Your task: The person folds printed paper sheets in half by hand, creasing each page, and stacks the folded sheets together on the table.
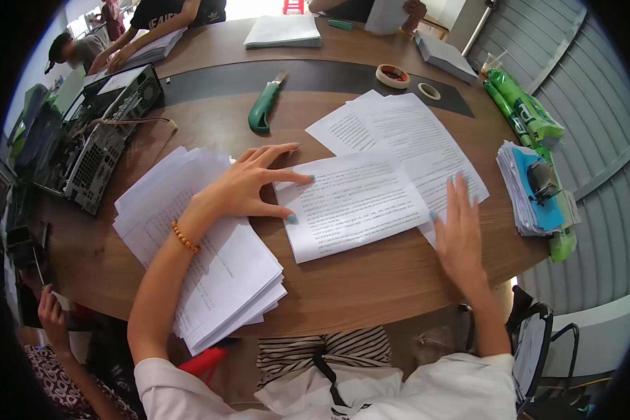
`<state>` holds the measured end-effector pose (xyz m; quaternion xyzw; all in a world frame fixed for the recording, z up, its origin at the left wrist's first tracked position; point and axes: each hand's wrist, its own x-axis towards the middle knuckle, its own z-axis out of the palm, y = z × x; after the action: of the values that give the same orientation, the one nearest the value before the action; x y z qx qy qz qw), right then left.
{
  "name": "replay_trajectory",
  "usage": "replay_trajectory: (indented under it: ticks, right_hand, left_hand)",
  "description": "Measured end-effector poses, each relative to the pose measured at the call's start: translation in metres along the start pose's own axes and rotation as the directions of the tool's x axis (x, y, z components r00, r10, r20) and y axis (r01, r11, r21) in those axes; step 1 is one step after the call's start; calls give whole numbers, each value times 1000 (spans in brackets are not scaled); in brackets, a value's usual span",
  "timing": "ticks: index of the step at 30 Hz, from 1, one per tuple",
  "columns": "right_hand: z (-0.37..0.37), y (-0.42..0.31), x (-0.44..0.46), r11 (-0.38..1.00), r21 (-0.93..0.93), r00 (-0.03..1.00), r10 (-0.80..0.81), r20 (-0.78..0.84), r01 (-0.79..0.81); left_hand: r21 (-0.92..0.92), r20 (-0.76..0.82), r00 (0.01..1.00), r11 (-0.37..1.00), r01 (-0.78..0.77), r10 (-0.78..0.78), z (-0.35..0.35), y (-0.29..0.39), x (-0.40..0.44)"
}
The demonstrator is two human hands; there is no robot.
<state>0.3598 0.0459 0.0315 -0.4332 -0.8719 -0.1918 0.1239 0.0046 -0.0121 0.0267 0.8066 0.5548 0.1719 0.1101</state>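
A printed sheet (pixel 357 203), seemingly folded in half, lies on the table in front of me. My left hand (pixel 248 182) has its fingers spread, with the thumb and forefinger at the sheet's left edge. Under that forearm, which wears a beaded bracelet, sits a thick pile of printed papers (pixel 220 280). My right hand (pixel 460 241) is stretched flat at the sheet's right side, over the edge of loose printed pages (pixel 423 129). These pages overlap one another and are partly covered by the folded sheet. Neither hand grips anything.
A green-handled knife (pixel 264 108) and tape rolls (pixel 393 76) lie farther back. An open computer case (pixel 112 140) stands at left. Papers under a metal hole punch (pixel 541 178) and green packages (pixel 525 108) are at right. Other people sit across and at lower left.
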Motion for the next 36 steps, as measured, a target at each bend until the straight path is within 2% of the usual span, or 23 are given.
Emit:
replay_trajectory:
  ticks: [2, 3, 5, 10, 17, 20, 22, 24, 26, 28, 29, 31, 32, 34, 35, 36]
  right_hand:
    - [-19, -23, -12, 912, 408, 997, -73, 37, 52]
    - [-21, -34, -18, 912, 406, 996, -73, 41, 50]
    - [-23, -55, -25, 902, 399, 944, -262, 201, 165]
    - [-25, -90, -25, 889, 386, 929, -330, 166, 246]
    - [-31, -132, -22, 767, 498, 865, -498, 63, 405]
    - [-29, -132, -21, 756, 507, 859, -508, 57, 414]
    - [-30, -117, -19, 774, 502, 858, -502, 112, 387]
    - [-31, -96, -19, 878, 393, 898, -378, 223, 272]
    - [-24, -70, -22, 956, 257, 942, -213, 261, 145]
    - [-16, -42, -27, 996, 67, 967, -75, 244, 60]
    - [-12, -29, -28, 996, 60, 966, -77, 247, 64]
    - [-8, -11, -26, 1000, -8, 990, -13, 144, 14]
    - [-8, -7, -21, 1000, -8, 990, -13, 141, 14]
    - [-12, -3, -7, 950, 212, 973, -232, -11, 229]
    - [-8, 0, -1, 949, 214, 972, -235, -17, 233]
    - [0, 6, 5, 917, 148, 928, -362, -83, 371]
  left_hand:
    - [-17, -5, 1000, 1000, -17, 17, 3, 1, 0]
    - [-5, 7, 1000, 1000, 4, -4, 1, 3, -1]
    - [12, 22, 1000, 1000, 21, -22, -2, 5, -1]
    - [-4, 22, 1000, 1000, 2, -2, -3, 4, -1]
    - [5, 9, 1000, 1000, -16, 16, -1, 3, -1]
    - [-12, 14, 1000, 1000, 5, -5, -1, 3, -1]
    - [27, -34, 999, 999, -32, 33, 0, 1, -1]
    - [3, -23, 999, 1000, -21, 21, -1, 1, -1]
    - [-27, -13, 1000, 1000, -13, 13, -2, 3, -2]
    - [-13, 3, 1000, 1000, 14, -14, -2, 3, -1]
    - [-20, -3, 1000, 1000, 13, -13, -1, 2, -1]
    - [-19, 4, 1000, 1000, 7, -7, 0, 0, -2]
    - [-17, 2, 1000, 1000, 7, -7, 0, 0, -2]
    - [-55, 16, 1000, 998, 13, -12, 0, -1, -2]
    - [-49, 14, 1000, 999, 17, -16, -1, -1, -3]
    - [-42, 9, 1000, 999, 14, -14, 0, -1, -3]
